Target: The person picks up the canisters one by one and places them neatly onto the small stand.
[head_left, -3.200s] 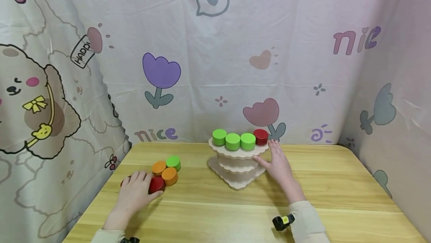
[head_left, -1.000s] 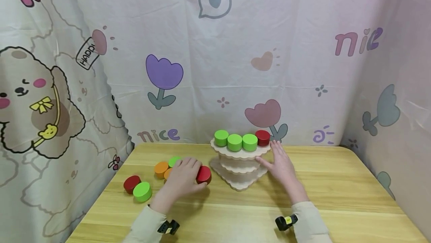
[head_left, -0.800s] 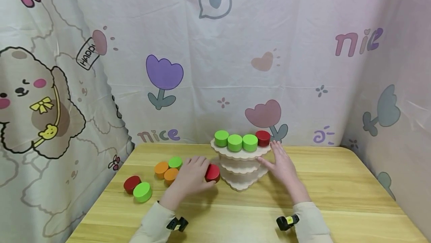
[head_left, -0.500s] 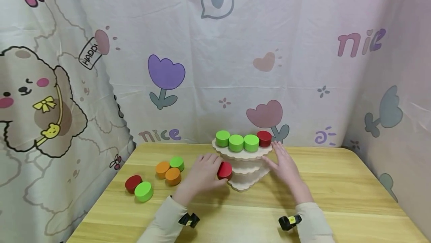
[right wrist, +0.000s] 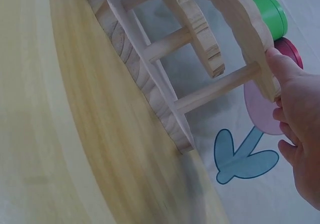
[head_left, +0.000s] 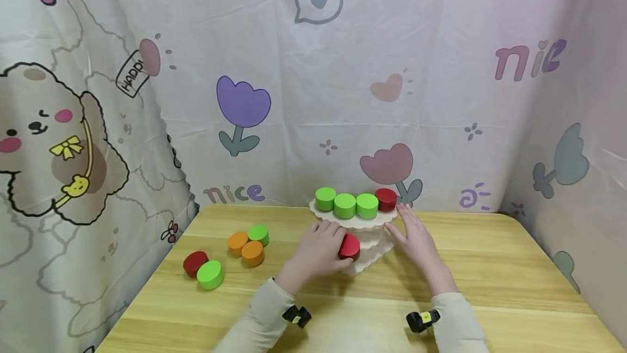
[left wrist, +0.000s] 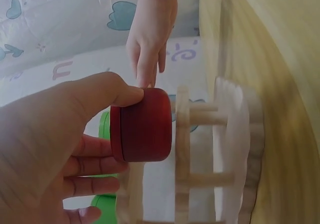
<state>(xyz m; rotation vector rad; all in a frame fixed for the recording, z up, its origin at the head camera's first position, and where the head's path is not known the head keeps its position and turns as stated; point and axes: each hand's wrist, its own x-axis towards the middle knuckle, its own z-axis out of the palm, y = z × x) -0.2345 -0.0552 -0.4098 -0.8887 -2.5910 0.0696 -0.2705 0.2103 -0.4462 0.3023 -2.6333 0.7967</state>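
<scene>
Pinching a red block in the left hand, with thumb near and fingers far. Holding it at the near side of the stand, just beside the middle shelf; impossible to tell whether touching. Bracing the right end of the top shelf with the right hand, with thumb against the edge and spread from fairly straight fingers.

Could clip the middle shelf with the base of the block by going in too low, then lose the pinch and drop it on the table. Could also catch the top shelf with the left knuckles in that narrow gap, and jolt the three green blocks or the corner red block off the edge. Might shove the stand far by pushing hard, especially with slack bracing. Less at risk: the two orange blocks and other loose ones, well apart at left.
</scene>
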